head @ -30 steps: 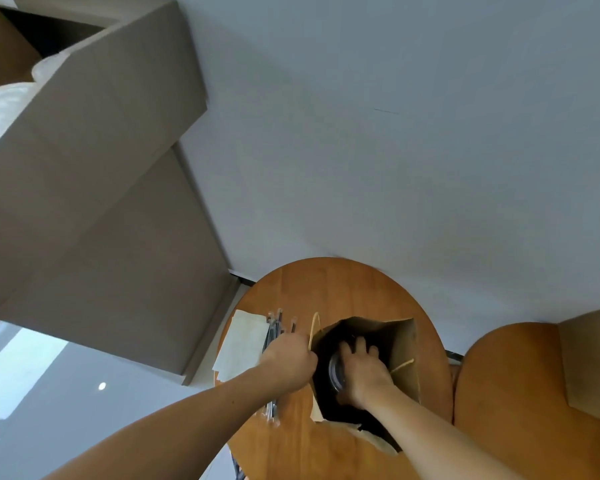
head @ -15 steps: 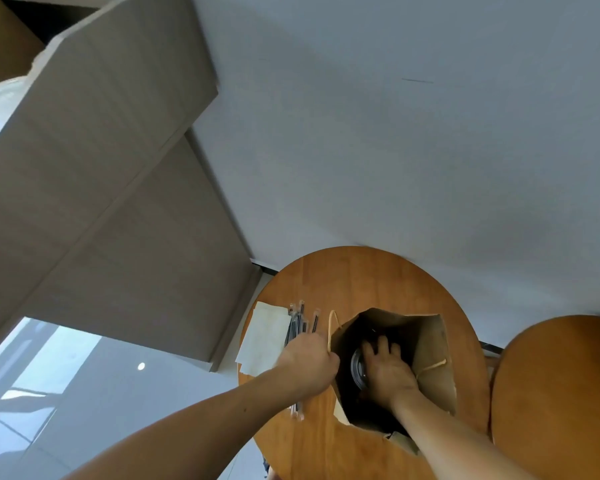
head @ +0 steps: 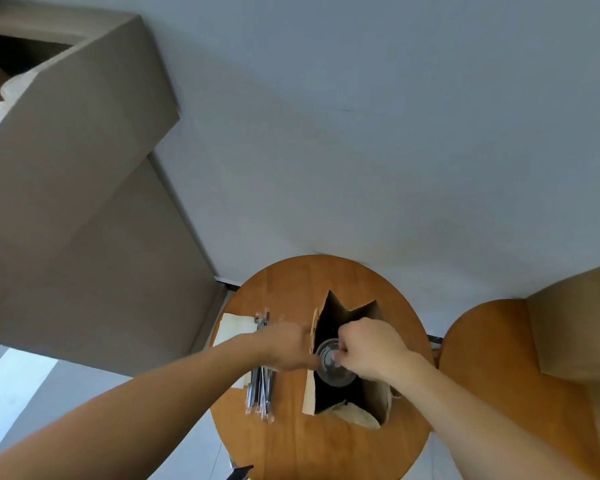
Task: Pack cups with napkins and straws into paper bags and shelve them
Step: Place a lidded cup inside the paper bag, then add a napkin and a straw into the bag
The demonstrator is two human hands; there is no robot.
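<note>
Shelving unit [head: 77, 188]: it fills the left of the view, well apart from the work, so I judge the shelving step is not yet begun.
Round table [head: 291, 441]: it bears all the packing goods; its front and far parts are bare, which leaves room to turn or lift the bag.
Second round surface [head: 492, 358]: it lies just beside the table on the right, with a narrow gap between the two, so anything slid that way could catch at the edge.
Paper bag [head: 368, 320]: it stands upright and open-mouthed near the table's middle, its rim spread wide, likely so a cup goes in straight.
Left hand [head: 288, 344]: it presses at the bag's left rim, apparently to steady the mouth; whether the fingers pinch the paper or only rest on it I cannot tell.
Right hand [head: 371, 348]: it is over the bag's mouth, fingers clenched about the top of the cup.
Cup [head: 333, 365]: clear, lidded, inside the bag and low in its mouth.
Napkins [head: 236, 327]: a pale stack at the table's left edge, partly overhanging.
Straws [head: 260, 393]: a wrapped bundle between napkins and bag, under the left forearm.
</note>
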